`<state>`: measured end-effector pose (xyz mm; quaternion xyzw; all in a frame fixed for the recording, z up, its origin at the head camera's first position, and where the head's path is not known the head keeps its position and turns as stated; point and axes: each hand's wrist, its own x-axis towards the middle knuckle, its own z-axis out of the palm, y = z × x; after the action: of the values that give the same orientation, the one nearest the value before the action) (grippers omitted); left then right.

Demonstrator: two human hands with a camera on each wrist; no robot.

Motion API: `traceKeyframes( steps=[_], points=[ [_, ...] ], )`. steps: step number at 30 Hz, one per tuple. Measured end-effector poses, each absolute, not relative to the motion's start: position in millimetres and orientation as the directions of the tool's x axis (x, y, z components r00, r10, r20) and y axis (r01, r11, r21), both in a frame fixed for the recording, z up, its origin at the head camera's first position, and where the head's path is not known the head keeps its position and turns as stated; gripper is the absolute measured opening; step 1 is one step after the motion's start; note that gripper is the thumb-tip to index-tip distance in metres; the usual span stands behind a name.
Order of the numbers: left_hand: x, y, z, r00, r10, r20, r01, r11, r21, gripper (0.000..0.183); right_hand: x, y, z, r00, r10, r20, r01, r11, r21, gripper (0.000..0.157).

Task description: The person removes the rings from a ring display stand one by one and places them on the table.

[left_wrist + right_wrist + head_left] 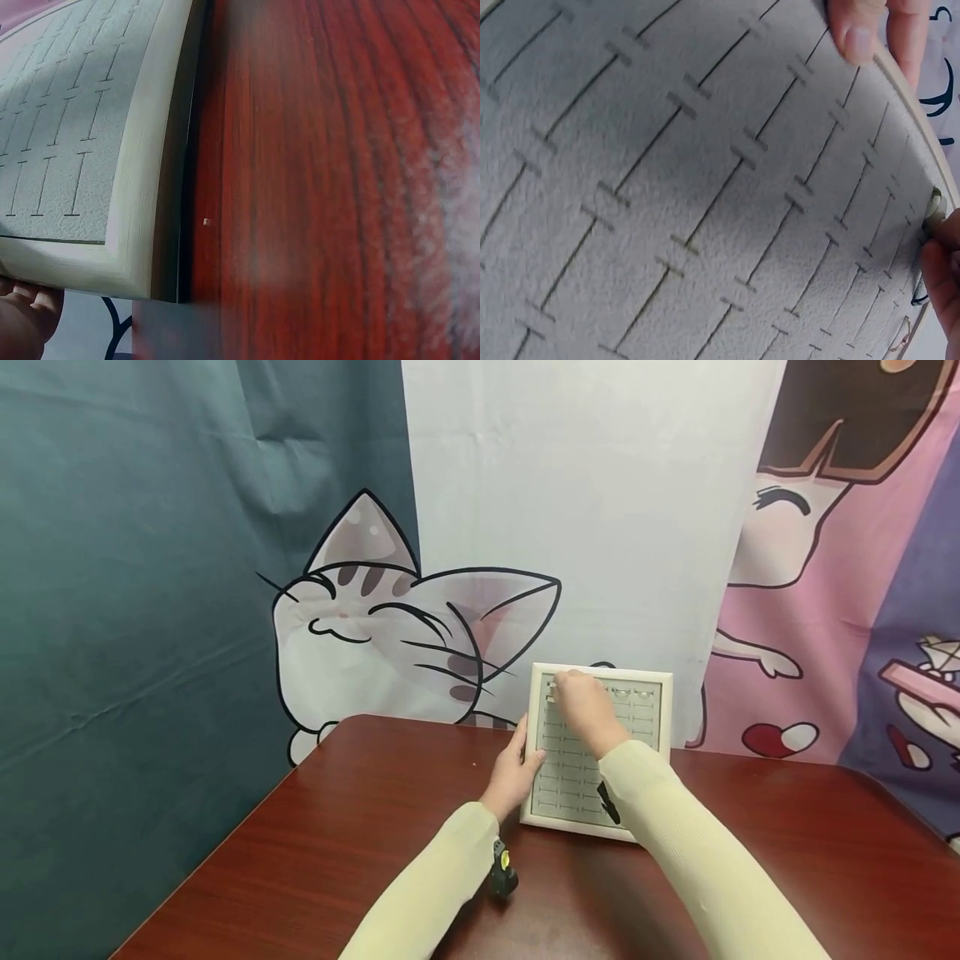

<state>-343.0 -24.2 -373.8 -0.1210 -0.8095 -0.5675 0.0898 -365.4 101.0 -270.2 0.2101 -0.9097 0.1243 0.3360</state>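
Note:
A ring display board (573,777) with a pale wooden frame and rows of slits in grey fabric stands tilted on the table. My left hand (513,777) grips its left edge; in the right wrist view the thumb (857,41) lies over the frame. Fingers of that hand (30,319) show at the frame's corner in the left wrist view. At the top row, my right hand (588,710) has its fingertips pinched together against the fabric, at a ring they mostly hide. Beside those fingers sits a greenish ring (934,202). More rings (622,692) stand in the top row, to the right of the hand.
The reddish-brown table (360,827) extends around the board. Behind it hangs a cloth backdrop (600,510) with cartoon figures. A small pale speck (206,222) lies on the table by the frame. A black wrist device (502,872) hangs under the left sleeve.

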Motion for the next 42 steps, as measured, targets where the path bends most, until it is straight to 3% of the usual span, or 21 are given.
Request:
traceKeyframes(
  steps=[9, 33, 42],
  points=[
    [-344, -24, -374, -0.946, 0.101, 0.308, 0.323, 0.367, 0.872, 0.066, -369, 107, -273, -0.547, -0.413, 0.728, -0.529, 0.845, 0.082, 0.01],
    [-341, -21, -378, -0.942, 0.07, 0.329, 0.33, 0.39, 0.86, 0.069, -372, 117, -286, -0.345, -0.449, 0.824, -0.628, 0.763, 0.153, 0.009],
    [-342, -20, -380, -0.941, 0.068, 0.332, 0.331, 0.395, 0.857, 0.069, -373, 122, -288, -0.305, -0.41, 0.86, -0.662, 0.74, 0.118, 0.007]
  ],
)
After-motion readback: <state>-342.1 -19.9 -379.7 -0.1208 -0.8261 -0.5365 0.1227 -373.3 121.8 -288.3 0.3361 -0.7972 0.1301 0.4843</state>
